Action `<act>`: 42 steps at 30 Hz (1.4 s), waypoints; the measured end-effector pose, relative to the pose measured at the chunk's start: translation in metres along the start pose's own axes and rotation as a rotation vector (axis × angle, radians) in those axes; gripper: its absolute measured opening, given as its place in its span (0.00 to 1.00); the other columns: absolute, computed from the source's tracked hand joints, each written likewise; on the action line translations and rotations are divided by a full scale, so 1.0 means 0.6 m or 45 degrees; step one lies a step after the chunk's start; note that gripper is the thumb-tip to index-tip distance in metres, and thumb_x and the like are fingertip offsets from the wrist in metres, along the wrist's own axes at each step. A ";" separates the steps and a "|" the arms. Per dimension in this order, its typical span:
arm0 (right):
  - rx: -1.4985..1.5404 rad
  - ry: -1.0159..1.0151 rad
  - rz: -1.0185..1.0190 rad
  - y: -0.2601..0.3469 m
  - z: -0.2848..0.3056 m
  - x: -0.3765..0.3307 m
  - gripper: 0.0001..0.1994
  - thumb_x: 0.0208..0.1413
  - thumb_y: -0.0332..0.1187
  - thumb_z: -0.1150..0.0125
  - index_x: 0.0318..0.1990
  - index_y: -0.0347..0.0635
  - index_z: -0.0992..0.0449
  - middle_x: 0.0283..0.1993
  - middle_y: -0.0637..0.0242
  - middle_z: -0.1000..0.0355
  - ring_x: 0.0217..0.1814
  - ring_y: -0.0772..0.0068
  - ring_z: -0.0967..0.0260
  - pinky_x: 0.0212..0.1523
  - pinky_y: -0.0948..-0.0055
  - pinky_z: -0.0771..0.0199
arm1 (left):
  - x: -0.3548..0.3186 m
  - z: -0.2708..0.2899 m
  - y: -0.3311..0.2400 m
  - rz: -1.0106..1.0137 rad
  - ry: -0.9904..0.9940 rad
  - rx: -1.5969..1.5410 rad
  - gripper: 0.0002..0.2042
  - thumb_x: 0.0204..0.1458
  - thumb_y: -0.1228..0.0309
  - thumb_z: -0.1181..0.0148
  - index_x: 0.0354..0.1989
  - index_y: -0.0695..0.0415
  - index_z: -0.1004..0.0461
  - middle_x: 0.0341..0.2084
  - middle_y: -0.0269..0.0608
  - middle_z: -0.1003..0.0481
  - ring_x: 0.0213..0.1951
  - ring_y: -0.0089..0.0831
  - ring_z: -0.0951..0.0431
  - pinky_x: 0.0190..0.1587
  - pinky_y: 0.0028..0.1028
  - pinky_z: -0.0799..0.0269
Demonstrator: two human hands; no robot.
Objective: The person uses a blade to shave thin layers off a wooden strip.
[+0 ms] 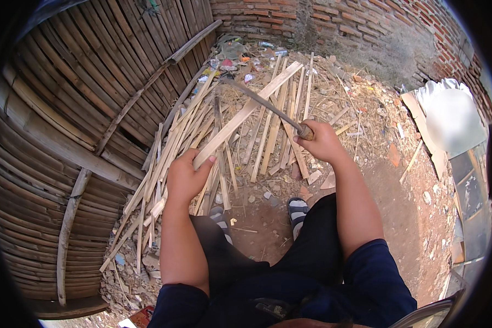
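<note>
Head view, looking down: the left hand is closed around the near end of a long, flat, pale split-bamboo slat, which slants up and away from it to its far tip over the heap of loose pale bamboo strips on the ground. The right hand is clamped on the brown wooden handle of a long dark metal blade; the blade runs from that grip up and leftward and crosses over the slat near its far half — whether the edge actually touches the wood I cannot tell.

The slat looks light, dry and stiff along its length, though thin enough to flex and likely to split along the grain; its edges seem splintery. Holding it at the near end, well clear of the blade, seems the sound grip.

Left of the heap stands a curved wall of dark bamboo laths; beyond the heap rises a red brick wall. Just below the heap, striped sandals rest on bare reddish earth.
</note>
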State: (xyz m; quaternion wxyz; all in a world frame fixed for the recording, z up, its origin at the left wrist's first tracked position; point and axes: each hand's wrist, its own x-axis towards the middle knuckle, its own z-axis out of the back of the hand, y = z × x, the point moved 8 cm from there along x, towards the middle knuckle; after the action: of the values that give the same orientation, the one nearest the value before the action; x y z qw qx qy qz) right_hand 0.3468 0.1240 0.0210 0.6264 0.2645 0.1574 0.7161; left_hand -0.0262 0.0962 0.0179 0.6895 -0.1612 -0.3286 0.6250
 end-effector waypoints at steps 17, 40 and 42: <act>-0.059 0.141 0.072 0.030 -0.013 -0.009 0.20 0.55 0.42 0.23 0.49 0.40 0.18 0.40 0.46 0.18 0.46 0.41 0.19 0.49 0.50 0.21 | 0.002 -0.010 -0.006 -0.008 0.035 -0.078 0.22 0.58 0.52 0.27 0.43 0.62 0.17 0.26 0.53 0.18 0.27 0.48 0.17 0.34 0.41 0.24; 0.119 -0.284 -0.141 -0.072 0.043 0.001 0.18 0.57 0.43 0.22 0.45 0.39 0.18 0.35 0.49 0.19 0.41 0.45 0.19 0.44 0.53 0.22 | 0.005 -0.002 -0.003 0.000 0.024 -0.083 0.21 0.59 0.52 0.28 0.43 0.62 0.17 0.26 0.53 0.18 0.27 0.45 0.17 0.35 0.38 0.24; 0.114 -0.266 -0.117 -0.079 0.038 -0.002 0.18 0.57 0.43 0.23 0.45 0.39 0.18 0.35 0.50 0.19 0.40 0.46 0.19 0.44 0.53 0.22 | 0.005 -0.006 -0.009 0.014 0.048 -0.137 0.21 0.59 0.53 0.28 0.42 0.62 0.17 0.26 0.53 0.18 0.28 0.46 0.17 0.35 0.39 0.23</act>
State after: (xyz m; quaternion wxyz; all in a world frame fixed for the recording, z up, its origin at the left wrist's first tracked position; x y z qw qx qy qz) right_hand 0.3984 0.1280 0.0130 0.6591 0.3579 0.1348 0.6476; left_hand -0.0197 0.0991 0.0192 0.6824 -0.2115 -0.3478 0.6072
